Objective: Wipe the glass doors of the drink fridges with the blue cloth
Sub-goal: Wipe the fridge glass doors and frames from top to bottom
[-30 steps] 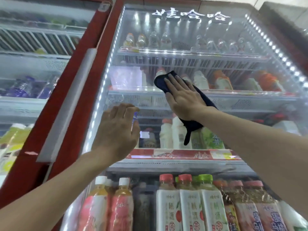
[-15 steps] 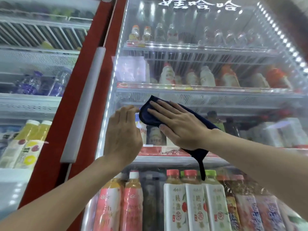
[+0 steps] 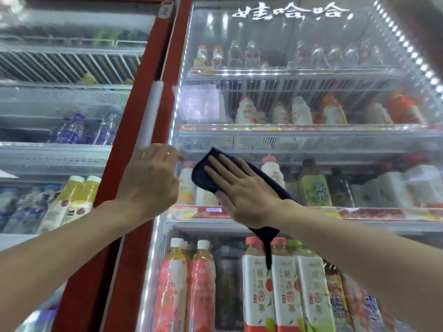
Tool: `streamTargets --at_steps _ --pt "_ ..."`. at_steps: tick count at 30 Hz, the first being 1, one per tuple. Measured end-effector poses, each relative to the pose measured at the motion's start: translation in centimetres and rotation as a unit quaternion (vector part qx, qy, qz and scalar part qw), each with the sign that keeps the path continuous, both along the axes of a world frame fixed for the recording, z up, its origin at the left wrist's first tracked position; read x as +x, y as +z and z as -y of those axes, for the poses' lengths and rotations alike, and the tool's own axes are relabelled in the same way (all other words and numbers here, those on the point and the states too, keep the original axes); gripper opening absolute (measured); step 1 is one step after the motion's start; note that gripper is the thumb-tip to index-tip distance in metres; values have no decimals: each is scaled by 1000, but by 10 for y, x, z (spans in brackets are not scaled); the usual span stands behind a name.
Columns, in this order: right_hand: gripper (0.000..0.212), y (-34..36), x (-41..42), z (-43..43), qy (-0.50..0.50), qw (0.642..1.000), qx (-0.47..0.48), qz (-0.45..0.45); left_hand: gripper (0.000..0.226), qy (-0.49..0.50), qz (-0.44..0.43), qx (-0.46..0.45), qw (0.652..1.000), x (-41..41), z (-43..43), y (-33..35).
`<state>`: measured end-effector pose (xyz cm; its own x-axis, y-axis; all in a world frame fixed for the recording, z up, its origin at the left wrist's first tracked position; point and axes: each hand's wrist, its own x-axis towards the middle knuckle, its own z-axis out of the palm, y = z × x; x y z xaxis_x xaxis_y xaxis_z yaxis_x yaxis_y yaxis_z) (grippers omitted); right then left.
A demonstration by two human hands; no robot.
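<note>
Pressing blue cloth [image 3: 201, 174] on glass door [image 3: 311, 144], right hand [image 3: 244, 190] flat; left hand [image 3: 151, 178] loosely curled.

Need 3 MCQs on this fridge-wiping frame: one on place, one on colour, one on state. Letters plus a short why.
1. Where is the blue cloth?
A. draped on a door handle
B. against the right fridge's glass door
C. on a shelf

2. What colour is the frame between the fridges?
A. red
B. green
C. black

3. How is the right hand?
A. fist
B. gripping a bottle
C. flat on the cloth

Key: B, the right hand presses it to the glass; A, the frame is plainly red; C, its fingers lie straight.
</note>
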<state>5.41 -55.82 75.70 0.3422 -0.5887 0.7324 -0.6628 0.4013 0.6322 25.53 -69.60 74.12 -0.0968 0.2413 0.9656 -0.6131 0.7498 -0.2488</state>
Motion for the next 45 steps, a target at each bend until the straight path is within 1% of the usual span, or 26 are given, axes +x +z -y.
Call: streamTargets --at_steps 2,3,5,8,11,13,16,18,20,22,24,27,30,32,35,38,40,43,45 --pt "65 3 -5 -2 10 1000 13 -24 57 28 -12 1 1000 17 11 -3" --pt "64 12 -4 -1 12 999 13 -28 62 25 -14 10 1000 20 18 -3" --pt "62 36 1 5 2 1000 -14 -20 71 -36 -19 50 998 16 28 -3" --pt "61 71 18 26 -10 994 -96 42 90 -152 -37 89 984 6 37 0" --pt "63 79 45 54 -9 980 -162 113 98 -193 -42 105 975 3 42 -4" --pt "64 60 64 78 1 978 -165 127 95 -219 -53 130 966 3 42 -11" --pt "65 5 76 96 13 990 -115 86 87 -265 -62 179 945 4 40 -17" --pt "67 -23 72 88 18 996 -71 53 76 -275 -69 187 941 6 40 -19" --pt "67 -27 64 74 8 999 -31 10 65 -284 -80 190 936 8 43 -22" --pt "63 -11 60 66 -9 999 -27 -16 55 -303 -88 192 929 8 45 -27" --pt "60 19 65 71 -18 998 -64 7 49 -330 -89 188 921 7 46 -31" --pt "60 60 82 92 -16 991 -121 58 51 -350 -86 183 915 6 49 -32" --pt "62 71 90 110 -9 985 -149 82 50 -361 -89 179 911 5 50 -32" --pt "63 63 91 114 -3 985 -148 89 49 -369 -89 179 908 6 48 -33" --pt "64 40 92 115 12 989 -123 85 51 -374 -81 175 907 8 47 -34" --pt "66 10 94 116 12 991 -104 83 47 -374 -75 174 908 10 46 -34" --pt "69 -14 95 118 12 989 -112 91 42 -378 -74 179 905 10 46 -34" --pt "70 -37 100 122 29 983 -128 125 41 -377 -69 196 903 10 47 -34" --pt "66 -38 104 120 52 978 -108 172 46 -392 -56 213 893 13 47 -35"
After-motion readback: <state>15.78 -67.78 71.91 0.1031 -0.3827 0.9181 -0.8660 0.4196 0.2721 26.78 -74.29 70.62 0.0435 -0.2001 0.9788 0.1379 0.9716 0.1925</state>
